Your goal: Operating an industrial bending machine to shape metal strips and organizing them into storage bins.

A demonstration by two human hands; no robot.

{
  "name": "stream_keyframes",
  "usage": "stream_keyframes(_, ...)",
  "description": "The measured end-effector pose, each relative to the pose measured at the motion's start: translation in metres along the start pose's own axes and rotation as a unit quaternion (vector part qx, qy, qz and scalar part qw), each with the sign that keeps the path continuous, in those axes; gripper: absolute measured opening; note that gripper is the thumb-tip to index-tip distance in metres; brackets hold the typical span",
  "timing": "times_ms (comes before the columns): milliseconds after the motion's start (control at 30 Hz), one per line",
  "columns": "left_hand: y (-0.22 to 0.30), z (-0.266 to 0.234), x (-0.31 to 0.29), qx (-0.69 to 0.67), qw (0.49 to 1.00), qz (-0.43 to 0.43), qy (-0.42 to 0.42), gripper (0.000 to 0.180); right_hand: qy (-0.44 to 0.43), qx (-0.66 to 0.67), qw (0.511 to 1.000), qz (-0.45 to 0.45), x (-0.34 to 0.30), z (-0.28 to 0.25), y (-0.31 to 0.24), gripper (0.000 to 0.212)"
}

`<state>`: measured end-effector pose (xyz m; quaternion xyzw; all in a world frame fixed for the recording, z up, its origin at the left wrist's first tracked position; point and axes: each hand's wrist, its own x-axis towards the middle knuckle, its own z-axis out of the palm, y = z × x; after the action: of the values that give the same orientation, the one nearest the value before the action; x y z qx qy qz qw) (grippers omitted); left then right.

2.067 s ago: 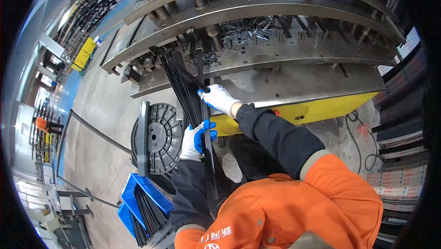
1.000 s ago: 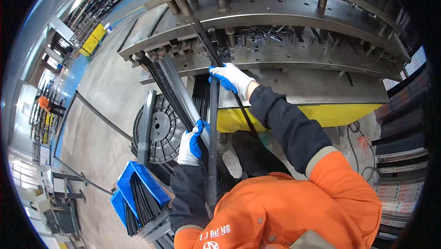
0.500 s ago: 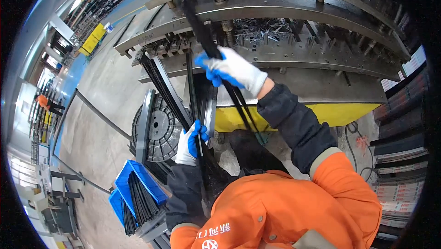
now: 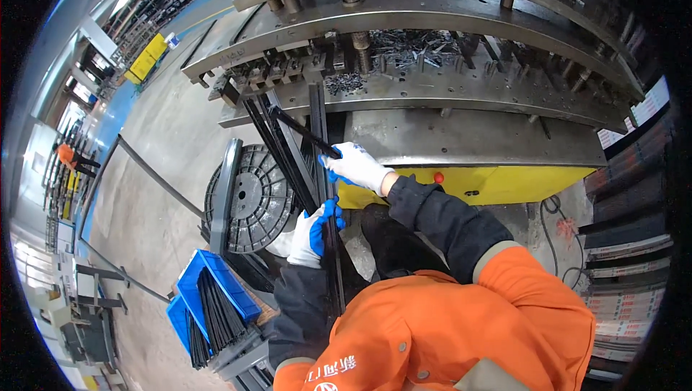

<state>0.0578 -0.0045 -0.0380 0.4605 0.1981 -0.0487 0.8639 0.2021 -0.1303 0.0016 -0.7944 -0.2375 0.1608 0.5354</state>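
The right hand [image 4: 357, 167], in a white glove with blue fingers, is wrapped around the lower end of a slim black bar [image 4: 299, 126], which slants up and left in front of the press. The left hand [image 4: 311, 236], gloved alike, lies lower, its fingers curled around long dark straight bars [image 4: 333, 258] that run from near the press edge down past the person's lap. Just left of these, more black and grey strips [image 4: 272, 142] lean at the press.

The large grey steel press [image 4: 497, 88] rises in layered plates; on its lower plate lie a heap of shiny metal scraps [image 4: 414, 46] and a patch of small dark bits [image 4: 346, 84]. Below, a smooth grey metal ledge [image 4: 461, 139] tops a bright yellow base [image 4: 526, 182].

On the dusty grey concrete floor [image 4: 158, 196], left of the hands, are a round black spoked reel [image 4: 270, 196] with a grey metal channel [image 4: 228, 196] across its side, and a blue plastic bin [image 4: 241, 297] of thin black rods [image 4: 216, 308]. A dark cable [image 4: 546, 240] loops at the right, near tall stacks of long material [image 4: 627, 276]. Far left, a person in orange [image 4: 66, 154] stands by racks beyond a blue floor lane [image 4: 119, 128].
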Motion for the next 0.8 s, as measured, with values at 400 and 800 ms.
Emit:
stream_keyframes(400, -0.012, 0.006, 0.018, 0.050, 0.998, -0.037, -0.010, 0.028, 0.060, 0.095, 0.993, 0.046, 0.023, -0.037, 0.013, 0.027)
stream_keyframes(800, -0.013, 0.001, 0.015, 0.034, 0.998, -0.024, 0.036, 0.025, 0.032, 0.090, 0.993, 0.070, 0.027, -0.031, 0.016, 0.028)
